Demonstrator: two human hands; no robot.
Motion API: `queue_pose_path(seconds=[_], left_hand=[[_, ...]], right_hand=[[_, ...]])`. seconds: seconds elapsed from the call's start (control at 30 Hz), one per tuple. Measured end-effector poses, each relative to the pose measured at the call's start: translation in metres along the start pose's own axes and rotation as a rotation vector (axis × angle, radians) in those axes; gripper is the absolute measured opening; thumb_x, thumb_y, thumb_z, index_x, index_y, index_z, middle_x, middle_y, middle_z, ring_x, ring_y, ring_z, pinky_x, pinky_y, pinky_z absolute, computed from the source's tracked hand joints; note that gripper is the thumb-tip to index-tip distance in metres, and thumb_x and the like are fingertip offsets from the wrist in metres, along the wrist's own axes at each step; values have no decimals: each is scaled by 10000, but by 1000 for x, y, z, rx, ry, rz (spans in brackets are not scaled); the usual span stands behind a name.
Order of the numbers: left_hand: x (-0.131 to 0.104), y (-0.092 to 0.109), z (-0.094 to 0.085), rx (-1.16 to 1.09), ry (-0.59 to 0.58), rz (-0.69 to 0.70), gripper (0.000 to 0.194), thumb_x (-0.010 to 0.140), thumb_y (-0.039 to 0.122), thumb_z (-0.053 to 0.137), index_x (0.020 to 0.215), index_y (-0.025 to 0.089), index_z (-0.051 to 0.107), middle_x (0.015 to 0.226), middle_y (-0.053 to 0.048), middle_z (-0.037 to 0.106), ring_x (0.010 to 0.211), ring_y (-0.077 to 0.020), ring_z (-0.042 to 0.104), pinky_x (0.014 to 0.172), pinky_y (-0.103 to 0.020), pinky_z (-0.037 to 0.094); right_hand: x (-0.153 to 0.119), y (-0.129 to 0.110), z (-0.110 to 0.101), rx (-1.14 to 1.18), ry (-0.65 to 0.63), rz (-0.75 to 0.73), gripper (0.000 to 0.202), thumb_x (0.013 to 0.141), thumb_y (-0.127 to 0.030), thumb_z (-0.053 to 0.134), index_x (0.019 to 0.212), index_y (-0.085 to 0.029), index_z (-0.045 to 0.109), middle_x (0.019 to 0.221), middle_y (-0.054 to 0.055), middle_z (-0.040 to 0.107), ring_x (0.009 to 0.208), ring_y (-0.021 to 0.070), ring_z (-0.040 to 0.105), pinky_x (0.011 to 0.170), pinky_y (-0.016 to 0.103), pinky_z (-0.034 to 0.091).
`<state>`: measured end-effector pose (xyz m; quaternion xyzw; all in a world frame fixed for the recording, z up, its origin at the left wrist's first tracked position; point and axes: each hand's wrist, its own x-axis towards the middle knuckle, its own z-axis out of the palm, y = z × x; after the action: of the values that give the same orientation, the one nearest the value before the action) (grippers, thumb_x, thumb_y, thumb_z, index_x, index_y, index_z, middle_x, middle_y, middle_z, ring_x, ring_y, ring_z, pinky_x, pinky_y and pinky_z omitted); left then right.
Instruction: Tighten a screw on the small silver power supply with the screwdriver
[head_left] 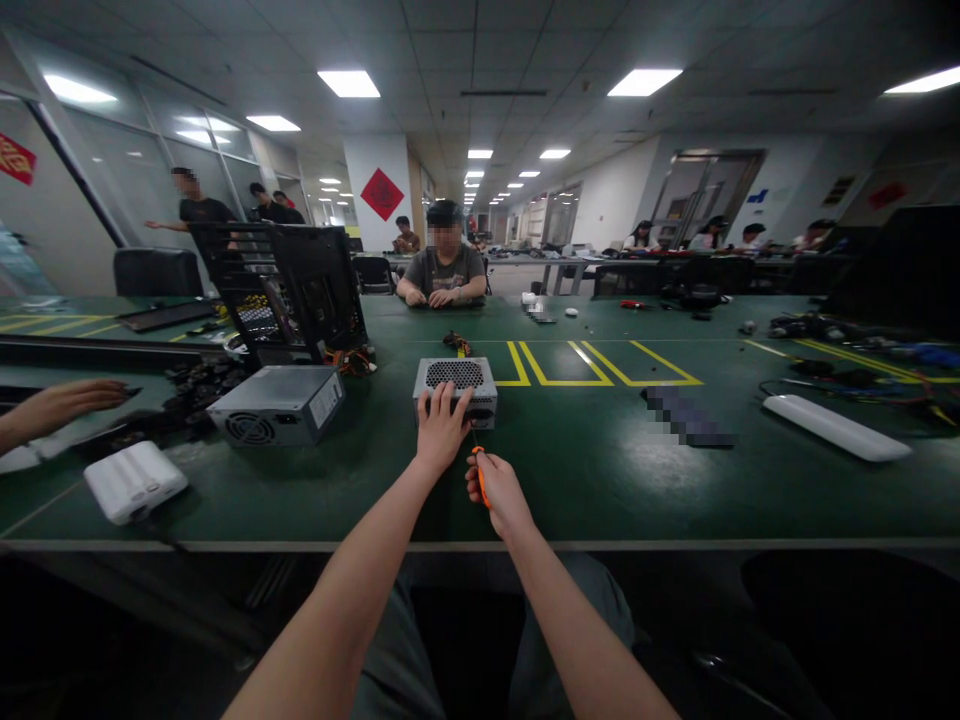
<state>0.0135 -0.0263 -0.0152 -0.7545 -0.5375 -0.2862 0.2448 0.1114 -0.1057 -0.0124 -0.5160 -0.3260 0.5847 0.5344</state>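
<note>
A silver computer power supply (454,372) with a honeycomb grille on top stands on the green table in front of me. My left hand (441,430) rests on its near side, fingers spread over the top edge, not wrapped round it. Closed around an orange-handled screwdriver (481,478) is my right hand (504,492), just below and right of the left. The screwdriver's thin shaft points up at the near face of the power supply; whether its tip touches there I cannot make out. A bundle of cables (456,343) lies behind the power supply.
Left of me are a second power supply (276,405), an open black computer case (319,290) and a white box-shaped device (135,480). Another person's hand (75,405) reaches in there. A long white object (836,427) lies right. A person (444,265) sits opposite.
</note>
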Motion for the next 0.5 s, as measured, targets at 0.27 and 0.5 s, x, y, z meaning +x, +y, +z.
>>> queue_pose_path(seconds=[0.27,0.5], left_hand=[[1,0,-1,7,-4,-9,544,785,332,542,1296,281,362,1353,-101,361,1273,-265,273,1042,-477,167],[1,0,-2,-18,-12,-3,531,791,334,534,1293,273,372,1338,-103,381,1270,-272,277,1037,-481,175]], right_hand=[[2,7,0,28,55,-86,225,658,-162,596,788,-201,417,510,-99,451,361,45,404,308,142,246],[2,8,1,6,46,-91,108,732,-240,537,695,-180,455,517,-53,499,396,64,472,339,162,340]])
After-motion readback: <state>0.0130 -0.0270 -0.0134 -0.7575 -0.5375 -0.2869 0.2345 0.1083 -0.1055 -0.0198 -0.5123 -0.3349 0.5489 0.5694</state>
